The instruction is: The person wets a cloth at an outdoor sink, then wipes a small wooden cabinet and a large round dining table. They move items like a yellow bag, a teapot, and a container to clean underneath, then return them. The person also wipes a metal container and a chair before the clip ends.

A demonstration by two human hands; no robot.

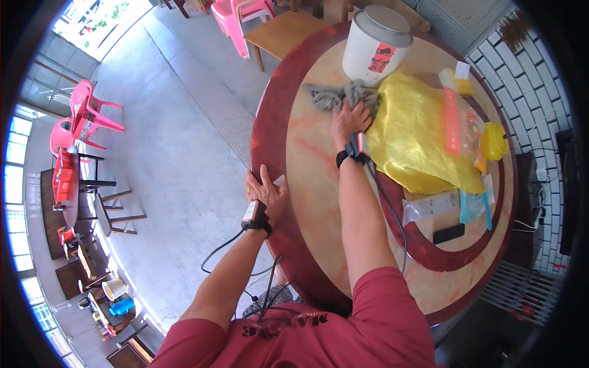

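Note:
My right hand [349, 120] presses on a crumpled grey cloth [347, 94] lying on the round table [313, 152], just in front of a large white canister [375, 50] with a grey lid. The fingers rest over the near edge of the cloth; their tips are partly lost in its folds. Against the table's dark red rim rests my left hand [269, 195], its fingers spread, with a small whitish piece showing beside the thumb. Right of my right hand lies a large yellow plastic bag [414, 138]. Both wrists wear strapped devices with cables.
Beyond the yellow bag are a clear packet with a red strip [453, 122] and a yellow container [494, 141]. Nearer lie a blue packet [471, 207] and a black phone-like object [448, 234]. A wooden stool [287, 34] and pink plastic chairs [230, 20] stand past the table.

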